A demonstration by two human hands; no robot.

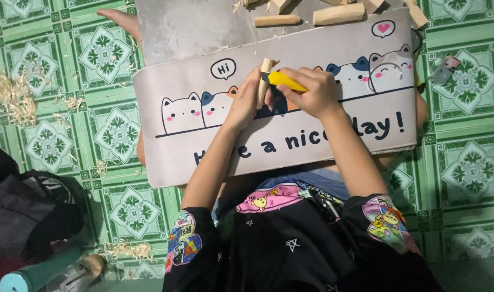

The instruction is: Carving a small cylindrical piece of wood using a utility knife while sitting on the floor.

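Both hands [282, 94] curled over wood piece [264, 81]

Pale matt wood stick [265, 81] (knife handle [287, 81] glossy)

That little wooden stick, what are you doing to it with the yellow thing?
A person sitting on the green tiled floor has a cat-patterned mat across their lap. Their left hand holds a small wooden stick upright, and their right hand presses a yellow-handled knife against it, as if whittling. More cut wooden pieces lie on a grey board beyond the mat. Wood shavings are scattered on the tiles, and a dark bag sits beside the person.
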